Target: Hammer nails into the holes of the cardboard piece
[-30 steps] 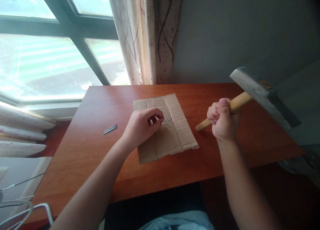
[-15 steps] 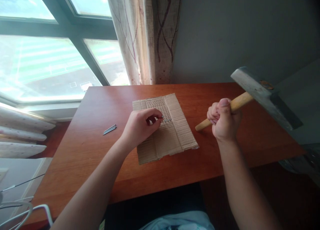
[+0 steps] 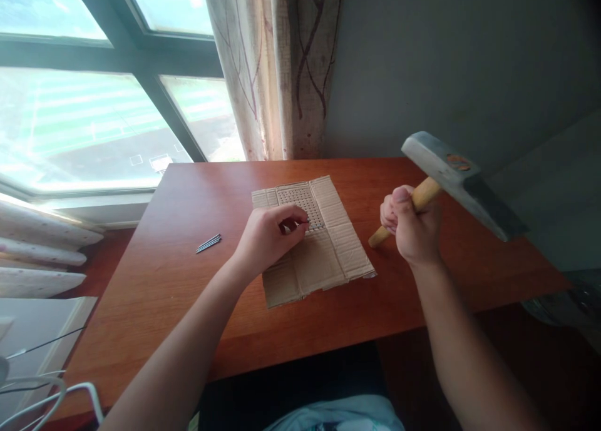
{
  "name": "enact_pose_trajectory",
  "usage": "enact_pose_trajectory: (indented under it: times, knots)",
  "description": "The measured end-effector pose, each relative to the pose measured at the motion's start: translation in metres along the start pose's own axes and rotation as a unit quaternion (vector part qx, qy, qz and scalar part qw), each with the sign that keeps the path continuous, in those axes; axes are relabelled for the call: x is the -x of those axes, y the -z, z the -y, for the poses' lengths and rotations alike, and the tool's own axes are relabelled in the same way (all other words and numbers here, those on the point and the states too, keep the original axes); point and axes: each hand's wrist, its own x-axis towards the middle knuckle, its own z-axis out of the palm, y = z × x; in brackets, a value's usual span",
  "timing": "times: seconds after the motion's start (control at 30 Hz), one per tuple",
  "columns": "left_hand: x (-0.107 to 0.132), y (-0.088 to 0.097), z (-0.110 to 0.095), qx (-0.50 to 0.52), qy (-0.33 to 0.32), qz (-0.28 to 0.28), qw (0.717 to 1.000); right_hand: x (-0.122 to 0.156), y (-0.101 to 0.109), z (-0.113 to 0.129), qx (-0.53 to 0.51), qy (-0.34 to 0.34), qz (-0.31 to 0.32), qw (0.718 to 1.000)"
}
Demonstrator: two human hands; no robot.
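My right hand is closed around the wooden handle of a hammer, raised above the right side of the table. Its grey metal head points up and away to the right. My left hand rests on a piece of cardboard, thumb and forefinger pinched together at the lower edge of a grid of small dark dots. A nail shows only as a tiny dark bit at those fingertips; the rest is hidden. Left of this hand, several loose nails lie side by side on the wood.
The reddish-brown wooden table carries the cardboard and nails. Behind it hang a patterned curtain and a grey wall, with a window at left. White cables curl by the lower left corner.
My right hand has brought the hammer left, toward the cardboard, and its head sits lower and closer to me. My left hand keeps its pinch at the same spot on the cardboard.
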Motion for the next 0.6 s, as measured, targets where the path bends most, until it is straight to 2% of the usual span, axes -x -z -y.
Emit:
enact_pose_trajectory:
  times: [0.1,0.2,0.27,0.33,0.5,0.6]
  knots:
    - [0.000,-0.002,0.002,-0.004,-0.002,0.003,1.000,0.002,0.008,0.005,0.134,-0.028,0.070,0.988]
    - [0.000,-0.003,0.004,-0.013,-0.010,0.006,1.000,0.003,0.015,0.013,0.274,-0.031,0.159,0.948]
    - [0.000,-0.003,0.004,-0.017,-0.014,0.009,1.000,0.003,0.018,0.022,0.315,-0.035,0.227,0.921]
    - [-0.001,-0.003,0.004,-0.018,-0.014,0.010,1.000,0.001,0.017,0.033,0.335,-0.035,0.270,0.902]
    - [-0.001,-0.005,0.006,-0.014,-0.015,0.011,1.000,-0.009,0.009,0.063,0.388,0.019,0.274,0.879]
    - [-0.001,-0.006,0.007,-0.017,-0.017,0.009,1.000,-0.013,0.003,0.074,0.392,0.034,0.279,0.876]
